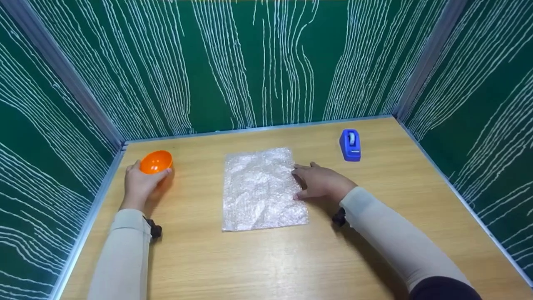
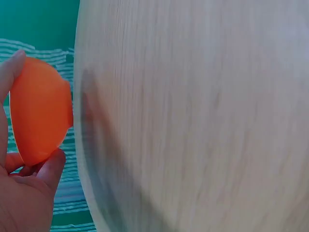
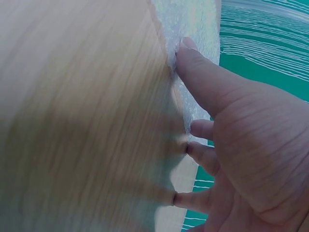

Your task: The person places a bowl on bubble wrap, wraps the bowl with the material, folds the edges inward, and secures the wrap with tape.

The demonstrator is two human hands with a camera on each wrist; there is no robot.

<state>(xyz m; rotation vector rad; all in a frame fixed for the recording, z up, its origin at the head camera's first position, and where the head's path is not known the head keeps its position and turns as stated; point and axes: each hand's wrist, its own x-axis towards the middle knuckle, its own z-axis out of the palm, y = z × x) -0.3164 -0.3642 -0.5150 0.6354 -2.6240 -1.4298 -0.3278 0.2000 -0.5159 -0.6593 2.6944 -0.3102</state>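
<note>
we've got the left hand [image 1: 140,182] on the orange bowl [image 1: 156,161], near the left edge of the table [image 1: 187,258]. fingers are curled round it: thumb on the side toward us, the others on the far-left side, so it's a firm enough grasp. bowl's mouth faces up, a bit tilted; in the left wrist view we see its outer wall and the foot right by the tabletop, but we can't tell whether the foot touches. right hand [image 1: 322,182] is at the right edge of the bubble wrap [image 1: 261,189], fingers spread and loosely bent, not clenched; thumb tip rests on the sheet edge, and in the right wrist view the other fingertips sit along the edge and the wood. we don't see it pinching anything. sheet lies flat and slightly crumpled mid-table, well apart from the bowl. blue tape dispenser [image 1: 352,156] stands beyond the right hand, near the back right corner, with a roll of tape [image 1: 352,138] in it, touched by neither hand. both forearms are in pale sleeves [image 1: 125,254], with a small black device [image 1: 155,230] showing at the left wrist. green walls [image 1: 333,25] with white wavy lines rise behind and on both sides.
</note>
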